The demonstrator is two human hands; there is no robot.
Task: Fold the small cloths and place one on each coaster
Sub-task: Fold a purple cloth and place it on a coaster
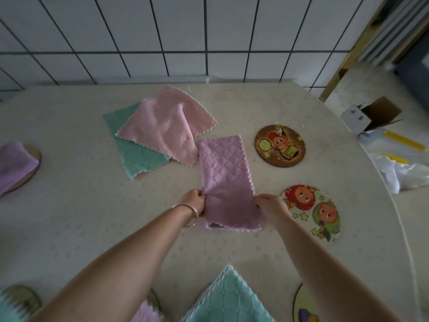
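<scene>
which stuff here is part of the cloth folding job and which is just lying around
Part of the job:
- purple cloth, pinched by the left hand and right hand
- pink cloth lying over the teal cloth
- dark round coaster and pale coaster, both bare
- folded purple cloth on a coaster at the left edge

Just lying about:
- open cardboard box
- white plastic bag

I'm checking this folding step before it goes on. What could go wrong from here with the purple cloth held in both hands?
1. The left hand and right hand pinch the purple cloth only at its side edges, so the next fold may come out skewed.
2. Its far end lies beside the pink cloth; lifting could drag that.
3. The star coaster sits right by the right hand and might get nudged.
</scene>
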